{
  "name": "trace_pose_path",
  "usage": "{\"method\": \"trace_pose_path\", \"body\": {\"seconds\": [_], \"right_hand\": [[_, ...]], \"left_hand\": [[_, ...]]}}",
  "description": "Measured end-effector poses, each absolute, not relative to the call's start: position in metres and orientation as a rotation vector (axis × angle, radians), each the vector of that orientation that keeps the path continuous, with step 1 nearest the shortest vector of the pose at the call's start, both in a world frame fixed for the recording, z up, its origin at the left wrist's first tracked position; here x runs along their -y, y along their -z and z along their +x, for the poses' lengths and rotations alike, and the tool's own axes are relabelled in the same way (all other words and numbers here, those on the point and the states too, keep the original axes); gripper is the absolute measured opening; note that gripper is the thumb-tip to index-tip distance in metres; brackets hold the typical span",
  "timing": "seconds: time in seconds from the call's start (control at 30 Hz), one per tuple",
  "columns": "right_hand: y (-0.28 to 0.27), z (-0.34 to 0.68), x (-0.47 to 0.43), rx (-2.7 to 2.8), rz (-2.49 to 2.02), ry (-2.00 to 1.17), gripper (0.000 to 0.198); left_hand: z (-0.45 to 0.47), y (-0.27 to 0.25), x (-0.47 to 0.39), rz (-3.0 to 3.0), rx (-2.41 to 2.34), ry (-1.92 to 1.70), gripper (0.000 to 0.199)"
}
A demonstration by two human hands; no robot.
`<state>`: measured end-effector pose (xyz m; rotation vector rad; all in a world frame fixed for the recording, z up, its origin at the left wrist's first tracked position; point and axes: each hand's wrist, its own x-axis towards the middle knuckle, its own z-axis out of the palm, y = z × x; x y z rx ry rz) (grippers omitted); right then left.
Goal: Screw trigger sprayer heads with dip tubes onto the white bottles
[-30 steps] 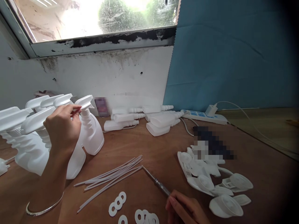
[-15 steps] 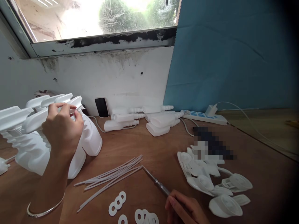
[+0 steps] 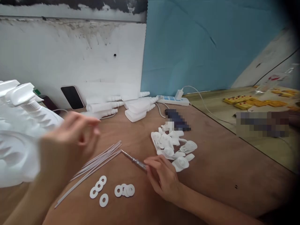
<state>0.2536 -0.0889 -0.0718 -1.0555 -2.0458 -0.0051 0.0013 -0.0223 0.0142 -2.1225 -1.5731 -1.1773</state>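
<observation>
My right hand [image 3: 161,176] is closed on the clear handle of a slim screwdriver [image 3: 132,158], its tip pointing left and touching or close to the ends of thin white plastic tubes [image 3: 100,161]. Blurred by motion, my left hand [image 3: 70,140] is raised over the left side of the table, fingers loosely curved and apart, with nothing visible in them. Beside it stand white spray bottles [image 3: 35,115] with trigger heads. White ring washers [image 3: 103,200] lie in two small groups in front of me. Beyond my right hand is a pile of white plastic parts [image 3: 168,151].
Several white bottle-shaped pieces [image 3: 136,115] lie along the wall. A phone [image 3: 72,97] leans there, and a power strip [image 3: 173,100] with a plugged-in charger sits at the back. Yellow pieces [image 3: 243,101] and a clear bottle [image 3: 264,84] are on the surface at right.
My view has turned to the right and down. My left hand has come off the spray bottle heads and moved toward the middle. My right hand still holds the screwdriver.
</observation>
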Motion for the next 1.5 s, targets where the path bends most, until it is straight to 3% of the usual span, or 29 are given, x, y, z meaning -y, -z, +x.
{"method": "trace_pose_path", "body": {"seconds": [0.1, 0.2, 0.37, 0.53, 0.7, 0.83, 1.0, 1.2, 1.5], "right_hand": [[0.065, 0.261, 0.084, 2.051, -1.277, 0.366, 0.024], [0.055, 0.270, 0.084, 2.094, -1.588, 0.519, 0.026], [0.044, 0.280, 0.091, 2.139, -1.819, 0.581, 0.027], [0.045, 0.281, 0.092, 2.183, -1.808, 0.597, 0.024], [0.046, 0.279, 0.092, 2.200, -1.668, 0.496, 0.021], [0.050, 0.270, 0.096, 2.152, -1.237, 0.261, 0.025], [0.064, 0.255, 0.101, 2.108, -0.849, 0.011, 0.034], [0.082, 0.238, 0.101, 2.086, -0.712, -0.263, 0.042], [0.097, 0.221, 0.100, 2.093, -0.625, -0.277, 0.035]], "left_hand": [[0.045, -0.011, 0.053, -2.689, 1.205, 0.650, 0.012], [0.058, 0.015, 0.071, -3.095, 1.065, 0.321, 0.021], [0.045, 0.047, 0.078, -3.307, 1.081, 0.173, 0.036], [0.043, 0.049, 0.075, -3.296, 1.066, 0.190, 0.019], [0.044, 0.053, 0.074, -3.245, 1.126, 0.335, 0.008], [0.042, 0.062, 0.073, -3.196, 1.091, 0.493, 0.009], [0.038, 0.066, 0.077, -3.028, 1.167, 0.978, 0.012], [0.039, 0.058, 0.095, -2.957, 1.482, 1.453, 0.015], [0.044, 0.068, 0.104, -2.908, 1.773, 1.778, 0.015]]}}
